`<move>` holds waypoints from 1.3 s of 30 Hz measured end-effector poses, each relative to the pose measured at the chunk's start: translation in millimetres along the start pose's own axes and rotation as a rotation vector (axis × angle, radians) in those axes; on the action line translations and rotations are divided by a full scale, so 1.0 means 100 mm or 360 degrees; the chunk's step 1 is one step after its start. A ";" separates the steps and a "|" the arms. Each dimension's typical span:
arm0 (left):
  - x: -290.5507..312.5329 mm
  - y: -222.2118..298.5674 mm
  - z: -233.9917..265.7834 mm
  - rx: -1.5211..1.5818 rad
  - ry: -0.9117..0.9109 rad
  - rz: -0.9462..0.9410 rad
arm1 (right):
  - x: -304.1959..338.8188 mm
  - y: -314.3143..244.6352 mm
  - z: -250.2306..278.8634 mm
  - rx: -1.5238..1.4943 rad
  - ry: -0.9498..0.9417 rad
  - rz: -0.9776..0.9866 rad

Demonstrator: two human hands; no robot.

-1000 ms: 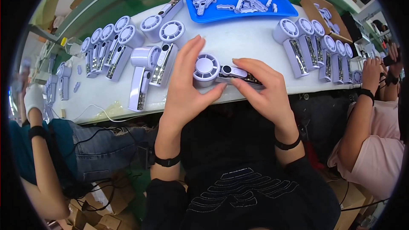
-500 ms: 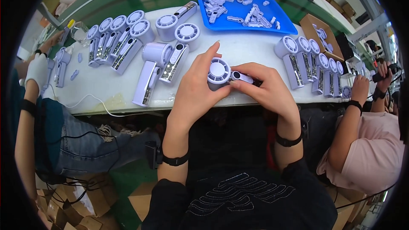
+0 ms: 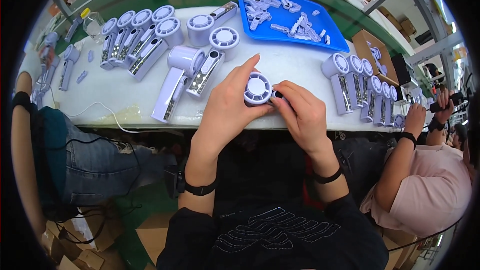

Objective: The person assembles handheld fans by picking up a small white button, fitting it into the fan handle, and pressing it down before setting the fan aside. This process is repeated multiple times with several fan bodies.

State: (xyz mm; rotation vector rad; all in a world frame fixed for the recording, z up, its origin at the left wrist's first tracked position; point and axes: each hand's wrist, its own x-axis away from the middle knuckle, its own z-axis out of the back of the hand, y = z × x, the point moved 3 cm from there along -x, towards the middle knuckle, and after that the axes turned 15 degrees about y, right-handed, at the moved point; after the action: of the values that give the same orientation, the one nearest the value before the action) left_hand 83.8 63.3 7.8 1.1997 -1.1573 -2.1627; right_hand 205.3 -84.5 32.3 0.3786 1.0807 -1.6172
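Note:
A lavender handheld fan (image 3: pixel 258 89) is between my two hands near the table's front edge, its round slotted head facing up. My left hand (image 3: pixel 232 97) wraps round the fan head from the left, its thumb underneath and forefinger raised. My right hand (image 3: pixel 304 112) pinches the fan where the head meets the handle, at a small dark oval part. Most of the handle is hidden behind my right fingers. Left of my left hand lie two more fans, one with its side to me (image 3: pixel 172 82) and one with its inner parts showing (image 3: pixel 207 72).
A row of fans (image 3: pixel 140 40) lies at the left, another row (image 3: pixel 357 85) at the right. Behind stands a blue tray (image 3: pixel 280 35) with lavender plastic pieces, beside a cardboard box (image 3: pixel 367 45). A white cable (image 3: pixel 112 112) crosses the left front. Co-workers sit on both sides.
My right hand has turned and drawn in, its fingers now pointing more upward and covering the handle part. My left hand still holds the fan head. The view has shifted slightly.

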 end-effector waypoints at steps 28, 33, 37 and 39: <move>-0.07 0.20 0.07 -0.0316 0.0183 -0.0550 | -0.05 0.14 0.24 -0.0082 0.0066 -0.0112; -0.25 0.22 0.08 -0.0287 -0.0274 -0.0891 | 0.02 0.12 0.25 -0.0276 0.0026 -0.0224; -0.35 0.25 0.05 -0.0119 -0.0468 -0.0745 | 0.15 0.21 0.23 -0.0516 0.0098 -0.0529; -0.38 0.30 0.06 -0.0078 -0.0505 -0.0620 | 0.19 0.26 0.21 -0.0608 0.0152 -0.0616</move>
State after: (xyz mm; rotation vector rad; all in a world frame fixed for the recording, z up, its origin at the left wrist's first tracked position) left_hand 98.2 74.4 52.3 1.1669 -1.0479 -2.7372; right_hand 227.9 -112.6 18.6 -0.0119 1.5746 -1.6854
